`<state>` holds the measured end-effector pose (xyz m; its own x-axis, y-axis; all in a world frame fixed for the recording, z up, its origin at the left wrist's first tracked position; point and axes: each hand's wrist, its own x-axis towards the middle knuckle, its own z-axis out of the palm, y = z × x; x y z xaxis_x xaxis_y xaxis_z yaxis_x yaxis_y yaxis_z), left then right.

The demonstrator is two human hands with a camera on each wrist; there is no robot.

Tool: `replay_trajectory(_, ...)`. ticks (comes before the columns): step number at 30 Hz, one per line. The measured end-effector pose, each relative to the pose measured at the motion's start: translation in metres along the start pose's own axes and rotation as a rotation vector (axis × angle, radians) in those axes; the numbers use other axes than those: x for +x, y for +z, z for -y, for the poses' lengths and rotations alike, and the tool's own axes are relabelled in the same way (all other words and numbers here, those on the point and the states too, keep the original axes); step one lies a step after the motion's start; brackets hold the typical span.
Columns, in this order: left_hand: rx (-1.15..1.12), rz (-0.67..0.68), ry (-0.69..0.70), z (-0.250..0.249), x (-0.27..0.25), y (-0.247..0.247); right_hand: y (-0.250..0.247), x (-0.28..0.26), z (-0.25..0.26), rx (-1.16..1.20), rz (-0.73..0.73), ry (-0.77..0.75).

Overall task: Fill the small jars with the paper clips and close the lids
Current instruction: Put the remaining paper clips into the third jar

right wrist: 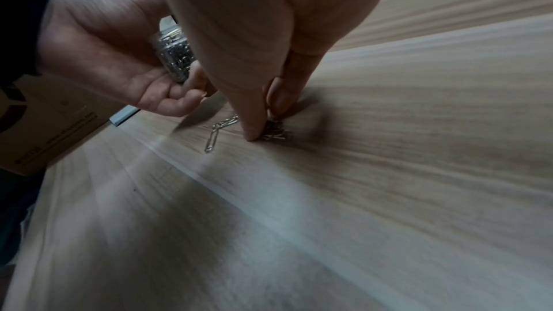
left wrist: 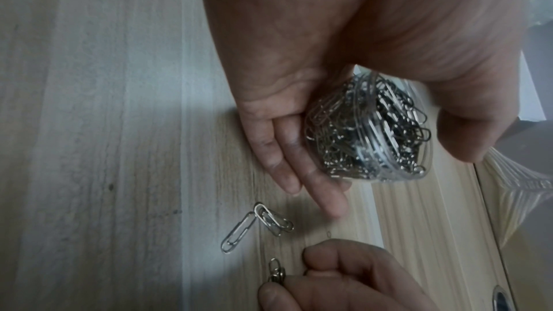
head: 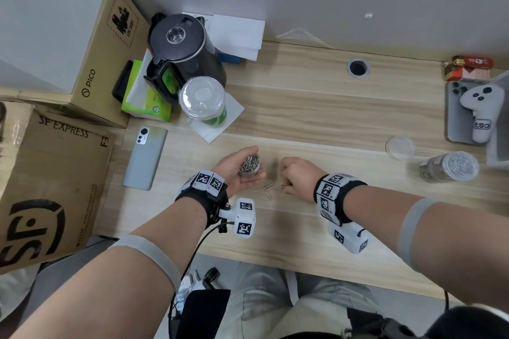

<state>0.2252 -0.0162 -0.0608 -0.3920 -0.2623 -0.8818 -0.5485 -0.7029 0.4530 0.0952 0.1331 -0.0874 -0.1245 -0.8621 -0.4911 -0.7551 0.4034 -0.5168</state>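
Phone (head: 145, 157) beside left hand (head: 237, 170)

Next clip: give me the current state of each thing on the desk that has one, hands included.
Left hand: holds the open jar.
Open jar: lidless, full of clips.
Right hand: pinches clips off the desk.
Loose paper clips: lying on the desk.
Second jar: full, lid on.
Loose lid: lying on the desk.
Kettle: lid closed.

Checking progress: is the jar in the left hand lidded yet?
No. The jar is open, paper clips heaped at its mouth; a loose lid lies on the table.
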Motion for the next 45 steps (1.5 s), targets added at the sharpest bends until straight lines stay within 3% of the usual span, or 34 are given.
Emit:
replay_trajectory(17,0.007,-0.009,-0.009,0.004,0.001,0.004,0.012,-0.011,0.007,0.08,-0.057,-0.028)
replay_trajectory(24,0.007,-0.017,-0.013,0.005,0.0,0.005,-0.016,-0.003,0.005,0.452,-0.3,0.236)
replay_trajectory(28,0.021,0.004,-0.006,0.005,-0.002,0.007,-0.045,0.006,0.011,0.572,-0.333,0.255)
replay_trajectory(34,-0.018,0.013,-0.036,0.002,-0.009,0.013,-0.059,0.011,0.039,0.646,-0.349,0.132)
replay_trajectory(41,-0.023,0.063,-0.02,-0.002,-0.011,0.021,-0.048,0.017,0.065,0.407,-0.327,0.013)
replay_trajectory(45,0.026,0.053,-0.002,-0.002,-0.01,0.016,-0.052,0.012,0.064,0.46,-0.454,-0.075)
